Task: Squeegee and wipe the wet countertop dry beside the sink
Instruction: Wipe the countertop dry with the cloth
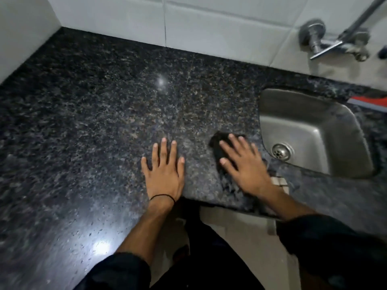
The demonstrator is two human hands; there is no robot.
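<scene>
- The black cloth [217, 148] lies flat on the dark speckled countertop [94, 122], just beside the left rim of the sink, at about 4 o'clock in the view.
- Most of the cloth is hidden under the right hand [244, 164]. Only its dark top and left edge peek out, and it is hard to tell from the dark stone.
- The right hand presses flat on the cloth with its fingers spread apart. It does not squeeze the cloth. The hand looks a bit blurry.
- The left hand [164, 170] lies flat on the bare countertop at about 6 o'clock, fingers spread apart, holding nothing. It is near the right hand but not touching it.
- A thin black band [162, 197] goes around the left wrist.
- Both arms end in dark sleeves that are cut off at the bottom edge.
- The countertop shines with bright light spots at 12 o'clock and 7 o'clock. I cannot tell which parts are wet.
- The steel sink [310, 126] sits at 3 o'clock, with a round drain [281, 151] in it. Its right side is dark and hard to see.
- A red thing [370, 102] lies past the sink at 3 o'clock. It is cut off, so I cannot tell what it is.
- A metal tap [335, 40] sticks out of the white wall tiles [209, 28] at 2 o'clock. It is blurry.
</scene>
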